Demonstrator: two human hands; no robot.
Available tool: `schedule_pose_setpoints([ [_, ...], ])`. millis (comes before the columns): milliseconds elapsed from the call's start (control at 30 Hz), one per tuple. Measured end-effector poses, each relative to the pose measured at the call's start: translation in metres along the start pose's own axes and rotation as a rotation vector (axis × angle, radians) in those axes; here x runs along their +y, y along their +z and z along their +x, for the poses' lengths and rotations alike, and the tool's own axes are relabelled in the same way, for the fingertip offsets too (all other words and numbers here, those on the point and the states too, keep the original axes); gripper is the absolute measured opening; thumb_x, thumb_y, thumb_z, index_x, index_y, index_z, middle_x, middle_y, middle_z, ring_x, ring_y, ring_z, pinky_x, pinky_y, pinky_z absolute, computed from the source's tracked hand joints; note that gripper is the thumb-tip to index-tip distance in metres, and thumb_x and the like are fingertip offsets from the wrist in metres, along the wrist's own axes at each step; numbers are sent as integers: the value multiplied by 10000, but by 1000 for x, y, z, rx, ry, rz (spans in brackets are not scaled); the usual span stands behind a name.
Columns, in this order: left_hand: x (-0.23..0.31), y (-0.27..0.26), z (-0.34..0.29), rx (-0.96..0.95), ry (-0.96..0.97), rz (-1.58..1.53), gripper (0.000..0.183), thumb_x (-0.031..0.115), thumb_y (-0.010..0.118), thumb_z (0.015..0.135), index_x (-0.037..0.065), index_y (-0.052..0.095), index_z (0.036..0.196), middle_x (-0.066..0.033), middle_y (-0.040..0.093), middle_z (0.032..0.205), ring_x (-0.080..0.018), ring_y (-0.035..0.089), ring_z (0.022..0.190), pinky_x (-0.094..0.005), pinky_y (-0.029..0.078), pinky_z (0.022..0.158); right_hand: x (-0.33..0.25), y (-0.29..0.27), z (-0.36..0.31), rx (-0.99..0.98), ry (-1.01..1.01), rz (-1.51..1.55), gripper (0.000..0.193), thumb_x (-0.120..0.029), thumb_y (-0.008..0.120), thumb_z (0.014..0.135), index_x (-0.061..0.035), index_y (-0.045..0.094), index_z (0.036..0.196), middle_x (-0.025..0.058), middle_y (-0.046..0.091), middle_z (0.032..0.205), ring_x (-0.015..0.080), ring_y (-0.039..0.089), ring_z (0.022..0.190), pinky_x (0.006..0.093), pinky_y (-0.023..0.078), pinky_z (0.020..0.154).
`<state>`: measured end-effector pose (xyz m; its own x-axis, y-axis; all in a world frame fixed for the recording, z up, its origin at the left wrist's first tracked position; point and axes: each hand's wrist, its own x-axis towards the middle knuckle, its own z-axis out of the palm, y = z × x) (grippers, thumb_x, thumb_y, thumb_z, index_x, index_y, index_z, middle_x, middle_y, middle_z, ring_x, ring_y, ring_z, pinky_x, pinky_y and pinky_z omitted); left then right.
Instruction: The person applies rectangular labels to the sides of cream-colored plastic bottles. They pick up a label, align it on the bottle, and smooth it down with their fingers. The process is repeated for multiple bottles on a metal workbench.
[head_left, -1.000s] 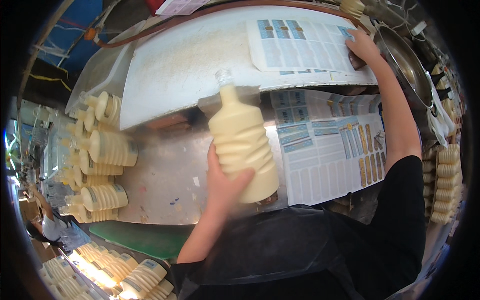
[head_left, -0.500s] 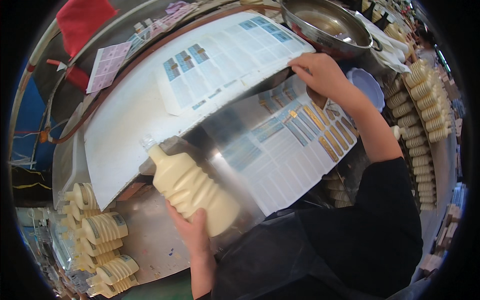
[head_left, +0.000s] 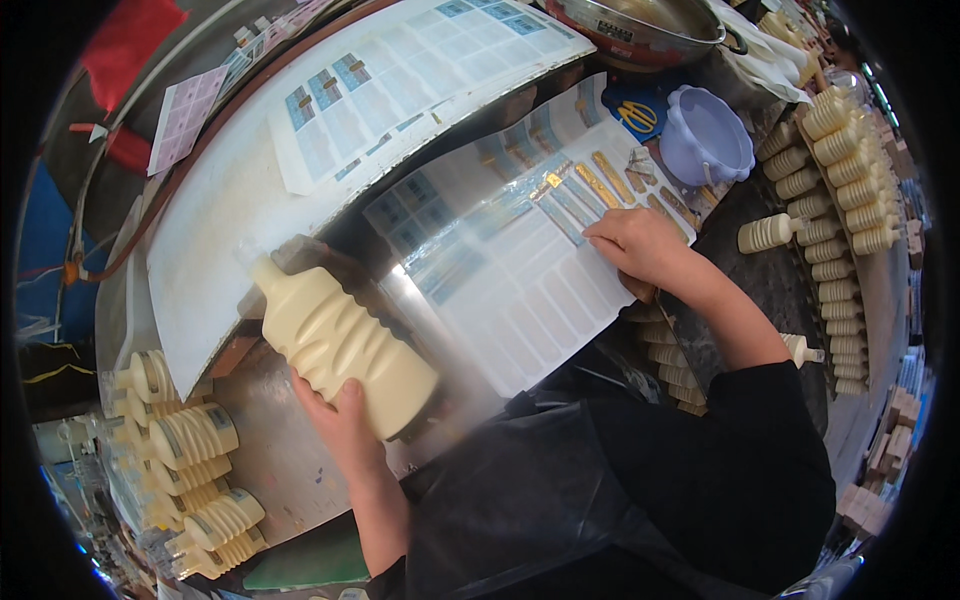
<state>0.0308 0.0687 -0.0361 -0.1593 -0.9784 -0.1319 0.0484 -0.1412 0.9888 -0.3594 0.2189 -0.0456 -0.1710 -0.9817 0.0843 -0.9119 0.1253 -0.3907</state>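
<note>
My left hand (head_left: 342, 425) is closed around the lower side of a cream-coloured ribbed bottle (head_left: 345, 345), which lies tilted with its clear neck toward the upper left. The neck end is beside the edge of a white board (head_left: 215, 265). My right hand (head_left: 645, 248) is over a sheet of labels (head_left: 500, 300), its fingers pinched together by the blue strip labels (head_left: 575, 205). Whatever is between those fingertips is too small to make out. Gold strip labels (head_left: 597, 184) show on the same sheet, just beyond the hand.
Several labelled cream bottles (head_left: 195, 437) are stacked at the left. More bottles (head_left: 850, 165) stand in rows at the right. Near the sheet's far right corner are a lavender bowl (head_left: 705, 140) and yellow-handled scissors (head_left: 637, 117). A metal pan (head_left: 640, 25) sits at the back.
My right hand has moved from the white board's right edge down to the label sheet. The lavender bowl and scissors have come into fuller view. My left hand still holds the bottle.
</note>
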Motion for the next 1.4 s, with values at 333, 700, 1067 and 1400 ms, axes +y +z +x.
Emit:
schedule_pose_setpoints([
  [333,-10,-14,1,24,0,88,933,152,733,816,14,247,1600,-176,483,1445,-288,530,1287,-409,434,1107,-11,13,-8,-25,-12,-58,182,-161,642,929,-76,752,1047,145,686,885,376,672,819,470,529,705],
  [700,-8,-7,0,21,-17,4,887,146,723,834,25,269,1587,-159,501,1436,-265,533,1287,-403,439,1103,-48,26,-30,-270,32,-407,496,-85,669,827,-22,599,1313,155,677,954,345,698,815,456,564,697],
  [1067,-12,-9,4,-24,65,19,774,125,668,899,20,296,1570,-156,519,1429,-264,569,1265,-403,465,1079,-52,33,-9,-161,71,-59,409,-123,594,911,-71,640,1313,183,694,896,383,692,828,479,552,731],
  [1400,-6,-9,3,-31,25,-28,864,111,703,870,-12,246,1593,-176,483,1460,-259,534,1295,-392,437,1098,-68,33,-112,-50,332,141,342,-158,621,944,20,620,1236,138,684,805,273,686,700,404,542,631],
])
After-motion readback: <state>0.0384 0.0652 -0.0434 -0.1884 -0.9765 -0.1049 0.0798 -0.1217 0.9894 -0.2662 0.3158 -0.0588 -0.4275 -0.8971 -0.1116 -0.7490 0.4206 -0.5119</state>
